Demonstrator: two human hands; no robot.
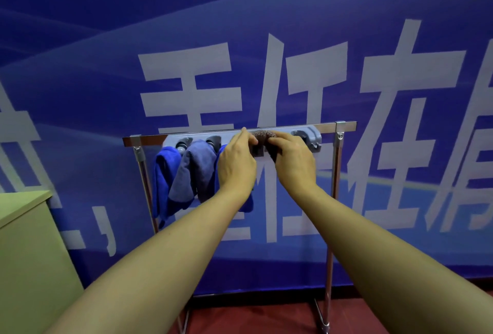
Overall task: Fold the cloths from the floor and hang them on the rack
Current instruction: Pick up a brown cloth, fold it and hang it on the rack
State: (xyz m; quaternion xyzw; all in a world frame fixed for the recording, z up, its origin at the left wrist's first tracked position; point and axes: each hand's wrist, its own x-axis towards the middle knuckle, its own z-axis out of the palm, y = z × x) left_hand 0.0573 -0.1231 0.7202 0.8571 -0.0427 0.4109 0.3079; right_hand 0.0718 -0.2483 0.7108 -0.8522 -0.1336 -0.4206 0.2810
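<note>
Brown cloth pinched at the rack by both hands

Large white Chinese characters are printed on the blue banner behind the rack. In the middle, "任" can be read, and to its right "在". The character left of "任" is cut across by the rack and the hands; only its horizontal strokes are seen, so it cannot be told with certainty. At the right edge a further character is cropped, and at the left edge only a fragment is seen, with a white comma below it. No text can be read on the rack, the cloths or the cabinet.
</note>
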